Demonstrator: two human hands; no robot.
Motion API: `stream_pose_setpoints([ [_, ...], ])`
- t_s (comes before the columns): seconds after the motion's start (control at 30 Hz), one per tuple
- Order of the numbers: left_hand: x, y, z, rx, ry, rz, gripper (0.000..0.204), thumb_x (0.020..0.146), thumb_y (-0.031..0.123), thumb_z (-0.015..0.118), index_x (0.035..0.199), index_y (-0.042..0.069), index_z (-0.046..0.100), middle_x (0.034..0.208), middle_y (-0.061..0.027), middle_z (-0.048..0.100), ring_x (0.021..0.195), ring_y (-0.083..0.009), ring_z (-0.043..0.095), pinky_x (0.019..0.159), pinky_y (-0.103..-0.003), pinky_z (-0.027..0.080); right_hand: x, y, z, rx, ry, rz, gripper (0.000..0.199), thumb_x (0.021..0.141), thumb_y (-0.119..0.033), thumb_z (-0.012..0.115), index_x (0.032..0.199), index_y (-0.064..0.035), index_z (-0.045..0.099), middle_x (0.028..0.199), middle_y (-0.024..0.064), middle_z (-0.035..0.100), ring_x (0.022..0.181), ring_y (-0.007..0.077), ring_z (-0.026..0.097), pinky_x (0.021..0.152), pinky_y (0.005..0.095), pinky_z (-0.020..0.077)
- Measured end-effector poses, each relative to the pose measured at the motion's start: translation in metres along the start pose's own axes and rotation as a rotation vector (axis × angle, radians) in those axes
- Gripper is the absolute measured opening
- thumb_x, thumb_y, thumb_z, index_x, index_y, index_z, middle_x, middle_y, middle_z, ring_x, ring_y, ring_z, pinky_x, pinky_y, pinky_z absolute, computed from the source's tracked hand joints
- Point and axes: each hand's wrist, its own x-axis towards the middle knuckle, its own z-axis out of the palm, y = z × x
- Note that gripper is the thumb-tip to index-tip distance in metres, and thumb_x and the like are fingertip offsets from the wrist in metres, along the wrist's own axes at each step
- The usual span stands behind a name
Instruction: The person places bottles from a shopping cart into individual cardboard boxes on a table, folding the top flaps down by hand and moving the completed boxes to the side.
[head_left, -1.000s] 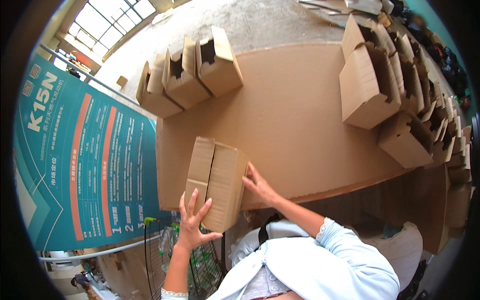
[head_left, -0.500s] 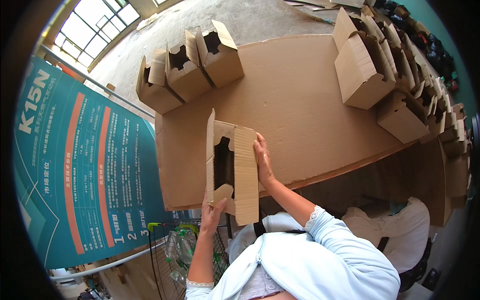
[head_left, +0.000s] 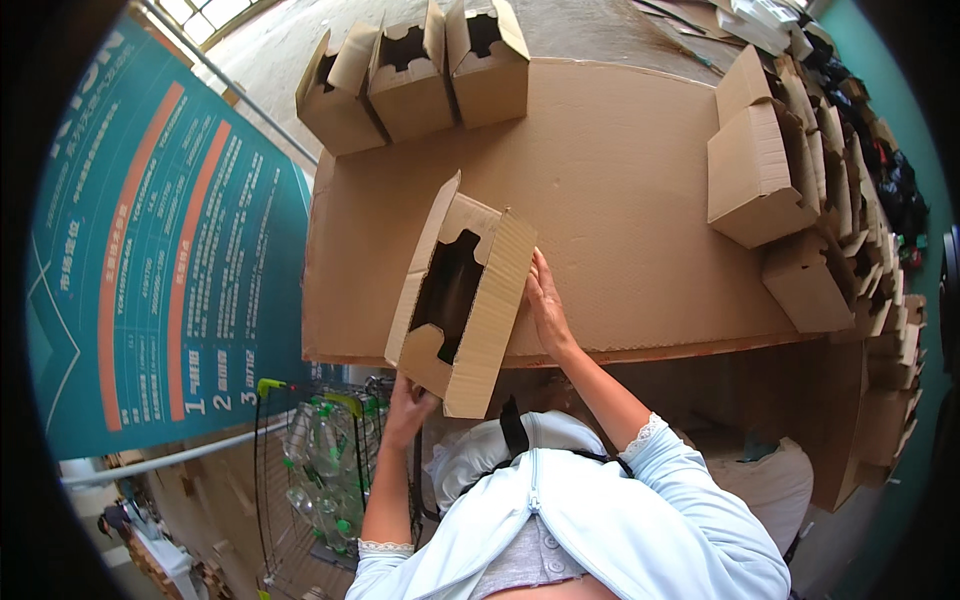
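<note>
Between my two hands is an upright-opening brown cardboard box [head_left: 493, 318], tilted to the right over the near left part of the cardboard-topped table [head_left: 620, 210]. Its long side flaps stand up, and the notched end flaps leave a dark opening into the box. My left hand [head_left: 408, 408] grips the near lower end, its fingers partly hidden under the box. Along the right side, my right hand [head_left: 546, 308] presses with its fingers stretched against the cardboard. Part of the box's inside is too dark to make out.
Several open boxes [head_left: 412, 100] stand in a row at the far left of the table. Many more [head_left: 755, 180] are stacked on the right. A wire cart [head_left: 262, 480] with plastic bottles [head_left: 325, 450] stands left of me, beside a teal printed banner [head_left: 170, 260].
The box has turned clockwise in my hands and its top leans further right. Both hands still hold it. My view has shifted, so the table and stacks sit differently.
</note>
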Motion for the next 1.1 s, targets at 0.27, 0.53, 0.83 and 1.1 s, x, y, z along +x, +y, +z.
stream_pose_setpoints([
  [0.27, 0.009, -0.029, 0.034, 0.859, 0.212, 0.453, 0.102, 0.058, 0.029, 0.092, 0.138, 0.005, 0.034, 0.128, -0.0214, 0.051, 0.122, -0.0409, 0.049, 0.103, -0.048, 0.041, 0.012, 0.001, 0.001, -0.081, -0.012, -0.01, 0.081, 0.1, -0.059, 0.035, 0.155, -0.0049, 0.014, 0.159, 0.0144, 0.019, 0.148, 0.026, 0.016, 0.12, 0.0394, 0.0154],
  [0.53, 0.033, 0.046, 0.059, 0.512, 0.221, 0.406, 0.128, 0.051, 0.029, 0.097, 0.144, 0.004, 0.014, 0.133, -0.0226, 0.05, 0.123, -0.0367, 0.051, 0.102, -0.048, 0.043, 0.059, -0.012, 0.019, 0.047, 0.205, 0.022, 0.085, 0.096, -0.069, 0.035, 0.144, 0.0002, 0.034, 0.142, 0.0161, 0.037, 0.132, 0.0286, 0.037, 0.112, 0.0394, 0.027],
  [0.83, 0.057, 0.05, 0.032, 0.704, 0.196, 0.546, 0.117, 0.055, 0.02, 0.096, 0.146, 0.006, 0.024, 0.136, -0.0187, 0.05, 0.127, -0.0317, 0.049, 0.104, -0.043, 0.044, 0.069, -0.01, 0.02, -0.123, 0.181, -0.079, 0.083, 0.096, -0.066, 0.035, 0.148, -0.0016, 0.027, 0.145, 0.0201, 0.033, 0.138, 0.0323, 0.031, 0.116, 0.0418, 0.0222],
  [1.1, 0.058, 0.058, 0.017, -0.224, -0.269, 0.029, 0.091, 0.088, 0.028, 0.073, 0.156, 0.018, 0.014, 0.143, -0.0144, 0.045, 0.122, -0.0333, 0.055, 0.096, -0.048, 0.052, 0.018, -0.026, 0.007, -0.012, -0.031, 0.278, 0.1, 0.09, -0.077, 0.031, 0.156, -0.0047, 0.009, 0.162, 0.0163, 0.01, 0.15, 0.0285, 0.007, 0.121, 0.0458, 0.0111],
])
